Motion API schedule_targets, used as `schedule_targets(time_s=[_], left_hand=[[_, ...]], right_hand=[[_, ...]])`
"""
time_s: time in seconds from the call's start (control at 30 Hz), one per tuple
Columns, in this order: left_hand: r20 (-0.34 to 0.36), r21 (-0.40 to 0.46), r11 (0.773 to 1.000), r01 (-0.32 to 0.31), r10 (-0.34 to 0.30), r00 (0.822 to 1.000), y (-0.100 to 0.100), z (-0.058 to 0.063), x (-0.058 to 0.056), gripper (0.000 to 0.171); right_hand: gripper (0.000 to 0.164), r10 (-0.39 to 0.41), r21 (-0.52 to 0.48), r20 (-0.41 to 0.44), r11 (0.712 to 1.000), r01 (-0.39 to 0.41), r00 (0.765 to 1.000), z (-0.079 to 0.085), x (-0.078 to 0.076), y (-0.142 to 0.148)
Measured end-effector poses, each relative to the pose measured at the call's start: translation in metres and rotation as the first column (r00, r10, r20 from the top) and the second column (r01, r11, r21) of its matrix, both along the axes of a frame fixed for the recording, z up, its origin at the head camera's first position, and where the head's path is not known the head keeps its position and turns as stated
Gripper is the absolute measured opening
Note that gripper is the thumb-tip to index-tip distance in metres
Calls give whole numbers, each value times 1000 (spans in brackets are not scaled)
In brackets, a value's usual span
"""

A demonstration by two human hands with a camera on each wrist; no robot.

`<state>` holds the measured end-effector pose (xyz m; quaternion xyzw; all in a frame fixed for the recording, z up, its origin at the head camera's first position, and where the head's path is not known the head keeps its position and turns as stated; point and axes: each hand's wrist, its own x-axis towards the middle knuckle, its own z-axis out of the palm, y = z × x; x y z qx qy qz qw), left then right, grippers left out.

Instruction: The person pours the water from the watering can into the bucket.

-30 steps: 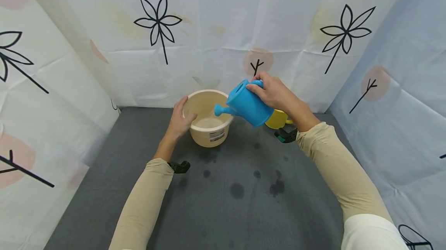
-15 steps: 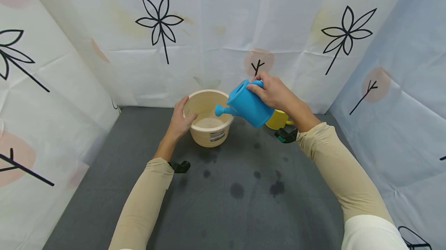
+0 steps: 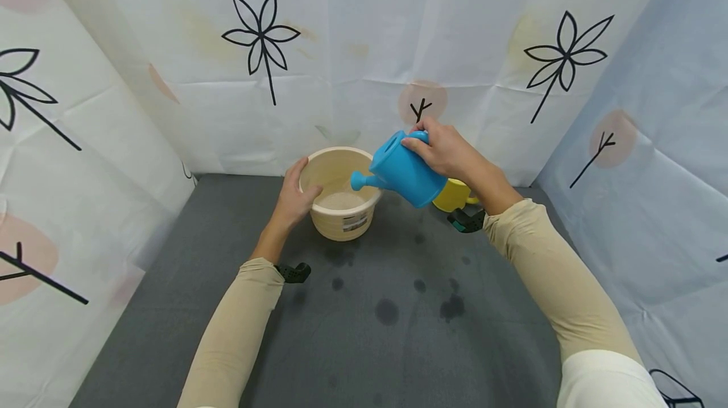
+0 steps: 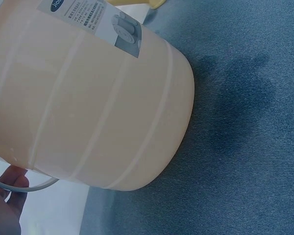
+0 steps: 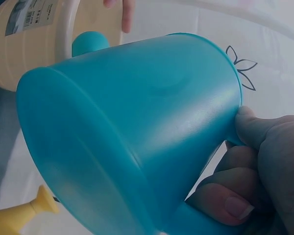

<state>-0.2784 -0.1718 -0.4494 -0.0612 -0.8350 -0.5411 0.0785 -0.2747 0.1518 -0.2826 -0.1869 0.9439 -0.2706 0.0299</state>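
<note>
A cream plastic basin [image 3: 331, 225] with a printed label stands at the back of the dark cloth. My left hand [image 3: 292, 198] holds its left rim, the thumb over the inner side. In the left wrist view, the ribbed wall of the basin [image 4: 103, 107] fills much of the picture. A blue watering can [image 3: 411, 173] is tipped to the left, its round spout head [image 3: 358, 180] over the basin's opening. My right hand [image 3: 449, 150] grips the can's handle; in the right wrist view its fingers [image 5: 223, 200] curl round that handle. No water stream shows from the spout.
Behind the blue can, a yellow watering can [image 3: 452, 196] stands partly hidden, its spout pointing right. Dark wet spots [image 3: 387, 311] mark the grey cloth [image 3: 352, 357]. White printed curtains [image 3: 364, 35] close off the back and both sides.
</note>
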Motion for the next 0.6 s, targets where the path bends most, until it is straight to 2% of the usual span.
schedule_targets(time_s=[0.6], left_hand=[[0, -8, 1000, -10, 10, 1000, -1, -1, 0, 77]], right_hand=[[40, 6, 11, -4, 1000, -6, 1000, 3, 2, -1]])
